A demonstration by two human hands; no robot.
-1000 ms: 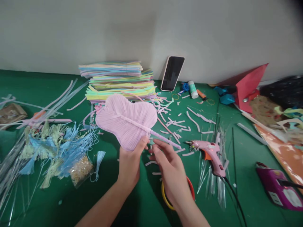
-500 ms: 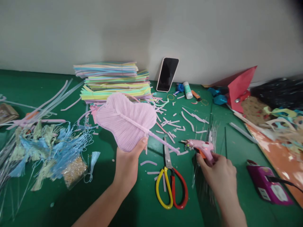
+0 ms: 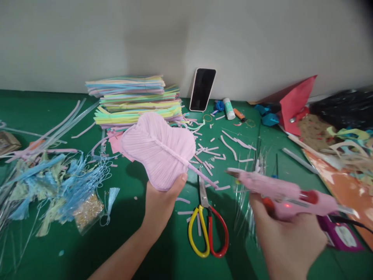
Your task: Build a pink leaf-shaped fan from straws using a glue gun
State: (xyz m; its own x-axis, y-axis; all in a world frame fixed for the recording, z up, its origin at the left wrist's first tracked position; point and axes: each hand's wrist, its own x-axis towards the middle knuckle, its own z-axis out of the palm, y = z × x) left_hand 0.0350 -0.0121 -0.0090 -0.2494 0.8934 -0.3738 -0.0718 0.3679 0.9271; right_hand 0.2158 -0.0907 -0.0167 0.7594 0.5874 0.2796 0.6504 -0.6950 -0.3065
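Note:
My left hand [image 3: 161, 205] grips the lower edge of a pink pleated fan-shaped piece [image 3: 157, 149] with a thin pink stem down its middle, held above the green table [image 3: 122, 233]. My right hand [image 3: 287, 241] is closed round a pink hot glue gun [image 3: 279, 192], lifted off the table, its nozzle pointing left toward the fan's stem. The gun is blurred by motion. Yellow and red handled scissors [image 3: 206, 227] lie on the table between my two hands.
A stack of pastel strips [image 3: 131, 101] sits by the wall, next to a leaning phone [image 3: 202, 89]. Blue and green tassels [image 3: 52, 182] lie left. Cut pink scraps [image 3: 230, 146], clear glue sticks [image 3: 250, 202], red paper [image 3: 297, 103] and a purple device [image 3: 340, 235] lie right.
My right hand left the fan's stem, reached right to the glue gun on the table, and has now lifted it toward the fan. The scissors came into view.

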